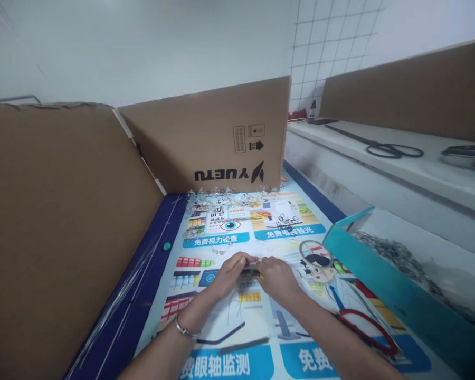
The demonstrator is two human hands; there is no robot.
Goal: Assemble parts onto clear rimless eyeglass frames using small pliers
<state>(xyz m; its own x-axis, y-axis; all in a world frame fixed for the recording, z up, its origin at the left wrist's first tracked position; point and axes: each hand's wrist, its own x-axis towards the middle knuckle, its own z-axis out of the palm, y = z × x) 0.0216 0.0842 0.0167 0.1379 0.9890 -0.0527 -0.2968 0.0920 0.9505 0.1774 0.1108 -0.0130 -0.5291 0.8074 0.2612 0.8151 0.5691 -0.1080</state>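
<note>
My left hand [233,272] and my right hand [276,277] meet over the printed sheet [253,316], fingers pinched together. Something small and dark sits between the fingertips, with a bit of yellow by the right fingers; its kind cannot be made out. Thin pale strands hang below the left hand. Beyond the hands lie scattered clear, shiny pieces [221,199] and a little cluster of black loops [288,224]. A round metal ring [315,253] lies to the right of my right hand. Closer to me, beside the right forearm, rests a red-handled tool [368,331].
Cardboard panels stand at the left [63,221] and at the back [206,137]. At the right, a teal-edged box [383,285] holds many tangled metal pieces. Black scissors [391,151] lie on the white ledge [364,134]. A green dot [167,246] marks the blue border.
</note>
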